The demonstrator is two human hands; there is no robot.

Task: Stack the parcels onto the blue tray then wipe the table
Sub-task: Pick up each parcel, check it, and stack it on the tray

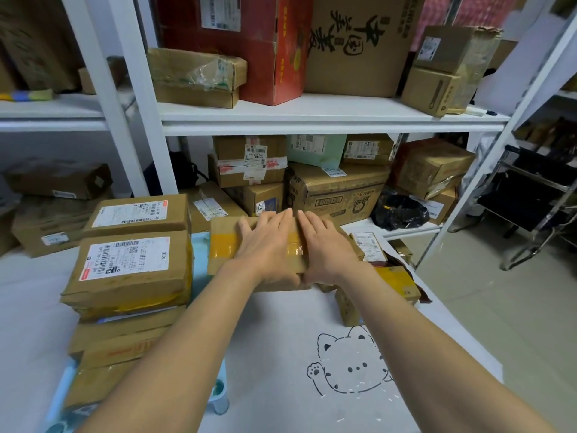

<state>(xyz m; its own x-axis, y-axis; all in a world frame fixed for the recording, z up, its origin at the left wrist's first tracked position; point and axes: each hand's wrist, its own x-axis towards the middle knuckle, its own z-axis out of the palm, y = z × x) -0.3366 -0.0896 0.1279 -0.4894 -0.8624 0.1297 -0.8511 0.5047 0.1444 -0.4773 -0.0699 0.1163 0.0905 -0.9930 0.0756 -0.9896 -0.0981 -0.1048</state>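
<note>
We are laying left hand (265,245) and right hand (327,248) flat, fingers straight, on the centre parcel (224,245); a stack (131,270) is crowding frame left, small boxes (390,282) right

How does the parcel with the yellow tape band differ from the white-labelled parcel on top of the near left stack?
The labelled parcel shows a large white shipping label on top; the taped parcel shows none, only a yellow band. The labelled parcel tops a stack, untouched; the left grip and right grip lie flat on the taped parcel. Both are brown cardboard boxes.
</note>
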